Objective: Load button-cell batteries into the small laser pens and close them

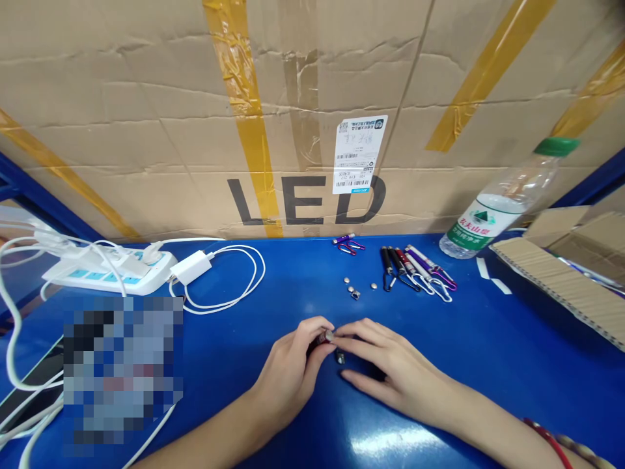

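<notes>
Near the front middle of the blue table, my left hand (293, 358) is closed around a small dark-red flashlight (324, 337), whose round silvery end points toward my right hand. My right hand (390, 361) has its fingers spread, with one fingertip at or very near the flashlight's end; contact is hard to tell. Between the hands, by the right fingertips, lies a small black and silver part (340, 357). Several small round silver button cells (374, 286) are farther back, beside a small shiny metal piece (355, 295).
Several capped flashlights with carabiners (415, 267) lie back right, and a purple one (343, 239) near the box. A water bottle (483, 218) and open carton (561, 286) stand right. A power strip (112, 270) and cables fill the left. A large cardboard box (170, 117) walls the back.
</notes>
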Demonstrator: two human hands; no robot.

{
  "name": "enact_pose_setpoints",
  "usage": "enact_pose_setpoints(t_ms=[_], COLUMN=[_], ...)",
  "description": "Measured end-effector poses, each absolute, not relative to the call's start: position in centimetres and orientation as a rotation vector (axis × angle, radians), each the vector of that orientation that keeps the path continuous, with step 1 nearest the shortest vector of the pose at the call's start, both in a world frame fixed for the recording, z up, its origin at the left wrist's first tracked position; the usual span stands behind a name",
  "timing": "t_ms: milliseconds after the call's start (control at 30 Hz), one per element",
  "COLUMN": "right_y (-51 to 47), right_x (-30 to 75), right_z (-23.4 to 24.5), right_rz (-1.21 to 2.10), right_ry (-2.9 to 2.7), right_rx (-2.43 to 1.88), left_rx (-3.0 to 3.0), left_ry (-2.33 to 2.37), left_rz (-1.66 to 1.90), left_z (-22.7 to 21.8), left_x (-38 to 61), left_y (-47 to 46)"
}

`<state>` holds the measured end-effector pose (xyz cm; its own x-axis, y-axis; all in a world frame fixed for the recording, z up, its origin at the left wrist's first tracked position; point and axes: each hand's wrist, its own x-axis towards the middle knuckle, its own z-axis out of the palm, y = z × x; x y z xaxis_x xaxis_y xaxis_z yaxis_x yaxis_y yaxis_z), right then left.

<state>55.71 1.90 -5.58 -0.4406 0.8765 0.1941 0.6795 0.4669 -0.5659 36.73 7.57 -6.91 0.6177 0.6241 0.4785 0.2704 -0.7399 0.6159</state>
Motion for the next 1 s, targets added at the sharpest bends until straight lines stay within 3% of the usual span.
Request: enact_pose_setpoints(t_ms=[1000], right_y=[2.4], right_x=[56.2], right_z=[-6.6], right_rz=[0.398], right_ry=[-2.179], right_rx=[-1.306], left_rx=[2.436], left_ry=[0.733], left_rz=[0.994], left_z=[-6.3], left_x=[36.7], left_y=[7.6])
